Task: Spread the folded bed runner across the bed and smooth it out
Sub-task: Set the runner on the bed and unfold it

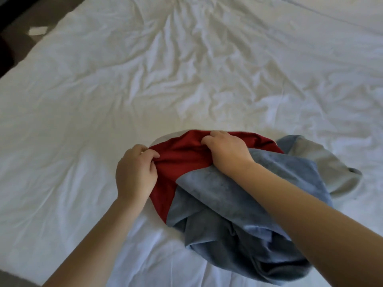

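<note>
The bed runner [217,206] lies bunched on the near part of the bed, with a red panel at its far left and crumpled blue-grey cloth trailing toward me and to the right. A pale grey underside shows at the far right. My left hand [135,172] grips the red panel's left edge, fingers curled into the cloth. My right hand [226,151] pinches the red panel's far edge, with the forearm lying over the blue part. The bed's white sheet [165,69] is wrinkled all over.
The bed's left edge runs diagonally at the upper left, with dark floor [18,40] beyond it and a small pale object [38,30] lying there. Wide open sheet stretches ahead and to both sides of the runner.
</note>
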The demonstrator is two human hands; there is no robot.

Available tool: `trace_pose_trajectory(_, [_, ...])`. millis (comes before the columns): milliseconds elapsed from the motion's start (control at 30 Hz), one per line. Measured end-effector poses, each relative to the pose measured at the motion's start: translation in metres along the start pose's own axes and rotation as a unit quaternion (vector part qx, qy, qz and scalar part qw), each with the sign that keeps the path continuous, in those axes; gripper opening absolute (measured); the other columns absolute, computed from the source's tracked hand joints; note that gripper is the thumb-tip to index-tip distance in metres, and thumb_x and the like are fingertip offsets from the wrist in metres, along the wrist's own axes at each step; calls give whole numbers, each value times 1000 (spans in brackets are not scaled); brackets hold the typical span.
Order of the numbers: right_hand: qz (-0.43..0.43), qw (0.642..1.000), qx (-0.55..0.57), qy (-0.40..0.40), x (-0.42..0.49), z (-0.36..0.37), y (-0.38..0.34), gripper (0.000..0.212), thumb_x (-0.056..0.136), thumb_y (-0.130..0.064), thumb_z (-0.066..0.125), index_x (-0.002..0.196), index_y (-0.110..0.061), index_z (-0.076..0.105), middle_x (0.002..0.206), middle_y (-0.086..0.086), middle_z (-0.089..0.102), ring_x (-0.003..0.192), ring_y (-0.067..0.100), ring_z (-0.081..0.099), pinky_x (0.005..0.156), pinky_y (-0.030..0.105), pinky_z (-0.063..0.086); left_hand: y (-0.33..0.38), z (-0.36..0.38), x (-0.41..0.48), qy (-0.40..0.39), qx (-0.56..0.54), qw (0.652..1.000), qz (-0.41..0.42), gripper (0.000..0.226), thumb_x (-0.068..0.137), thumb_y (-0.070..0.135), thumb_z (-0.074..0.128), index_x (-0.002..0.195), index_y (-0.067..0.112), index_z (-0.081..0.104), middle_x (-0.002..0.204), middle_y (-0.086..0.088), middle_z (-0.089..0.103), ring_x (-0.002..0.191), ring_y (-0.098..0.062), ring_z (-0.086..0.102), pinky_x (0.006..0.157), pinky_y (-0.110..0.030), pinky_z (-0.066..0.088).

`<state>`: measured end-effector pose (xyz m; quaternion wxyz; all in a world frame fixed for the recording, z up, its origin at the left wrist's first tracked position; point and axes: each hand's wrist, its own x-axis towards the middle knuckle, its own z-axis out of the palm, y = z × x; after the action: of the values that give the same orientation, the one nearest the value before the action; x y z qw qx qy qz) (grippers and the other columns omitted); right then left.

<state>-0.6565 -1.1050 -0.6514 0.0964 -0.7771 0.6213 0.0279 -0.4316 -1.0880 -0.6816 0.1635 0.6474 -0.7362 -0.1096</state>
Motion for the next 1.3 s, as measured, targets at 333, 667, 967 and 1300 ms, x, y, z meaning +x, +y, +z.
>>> trace_pose_trajectory(333, [182,983,12,33,-119,-26,125,45,79,0,58,116,-27,63,118,1,58,109,26,53,73,34,44,145,8,-20,-56,-95,974,200,22,84,15,57,102,15,71,109,-1,65,101,-18,61,82,-31,52])
trace_pose_trajectory(667, [218,974,-53,-38,-229,35,217,72,68,7,64,134,-19,49,131,5,51,120,29,50,76,39,51,288,61,-90,-179,-101,923,324,41,72,40,63,103,13,65,114,-10,62,111,-28,56,92,-36,46])
trace_pose_trajectory(967, [96,987,-65,108,-223,69,255,45,64,-10,80,107,-15,68,106,4,68,98,26,65,81,37,50,362,113,-82,-229,17,949,217,63,93,31,46,145,2,27,155,-17,22,145,-27,14,118,-34,11])
trace_pose_trajectory(1300, [-1,987,-63,145,-232,54,286,25,56,4,68,63,-20,67,54,-3,60,53,21,59,82,34,52,400,157,-72,-222,153,933,239,44,101,18,30,142,3,36,151,-23,28,142,-31,23,118,-37,11])
